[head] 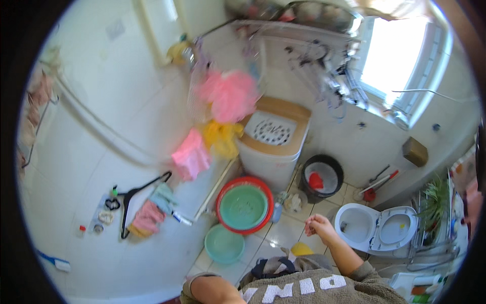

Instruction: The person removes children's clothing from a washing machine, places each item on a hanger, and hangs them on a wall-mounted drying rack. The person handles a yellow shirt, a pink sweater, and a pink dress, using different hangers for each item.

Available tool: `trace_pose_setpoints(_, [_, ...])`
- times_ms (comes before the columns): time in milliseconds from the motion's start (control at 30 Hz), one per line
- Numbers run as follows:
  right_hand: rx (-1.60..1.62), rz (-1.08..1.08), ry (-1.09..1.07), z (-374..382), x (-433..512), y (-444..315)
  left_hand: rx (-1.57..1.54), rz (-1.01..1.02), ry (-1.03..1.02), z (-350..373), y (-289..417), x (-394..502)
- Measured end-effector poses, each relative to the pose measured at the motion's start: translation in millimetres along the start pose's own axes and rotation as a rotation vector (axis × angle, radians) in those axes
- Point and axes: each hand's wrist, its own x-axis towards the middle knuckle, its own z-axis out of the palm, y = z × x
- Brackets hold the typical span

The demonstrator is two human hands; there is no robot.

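My right hand (318, 228) is in front of my body above the tiled floor, its fingers curled in with nothing visible in them. It is nearest to the white toilet (355, 226), whose lid and seat are raised. My left hand is out of view; only the bent left arm (214, 288) shows at the bottom. Before me, a green basin (243, 207) sits inside a red basin (224, 220). A lighter green basin (224, 243) lies beside them. A black waste bin (312, 192) with a pale liner holds something red (315, 181).
A washing machine (271, 163) with a brown lid stands at the back. Pink mesh (231, 95), a yellow bag (222, 138) and pink fabric (191, 154) hang beside it. A black hanger (127, 201) and cloths (150, 216) lie left. Hangers (334, 72) hang near the window (395, 53).
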Motion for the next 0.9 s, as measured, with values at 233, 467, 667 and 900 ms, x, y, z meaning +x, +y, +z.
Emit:
trace_pose_setpoints(233, [-0.367, -0.07, -0.108, 28.7, 157.0, -18.9, 0.206, -0.663, -0.508, -85.7, 35.2, -55.1])
trace_pose_setpoints(467, [-1.558, -0.735, 0.053, 37.3, 380.2, -68.8, 0.821, -1.824, -0.97, -152.2, -47.6, -156.3])
trace_pose_setpoints(667, [-1.993, -0.779, -0.105, 47.8, 463.7, -87.8, 1.137, -2.083, -1.14, -195.5, 4.6, -222.8])
trace_pose_setpoints(900, [-1.975, -0.973, -0.231, 24.3, 469.3, -105.4, 1.044, -2.16, -1.103, -217.7, 0.5, -272.7])
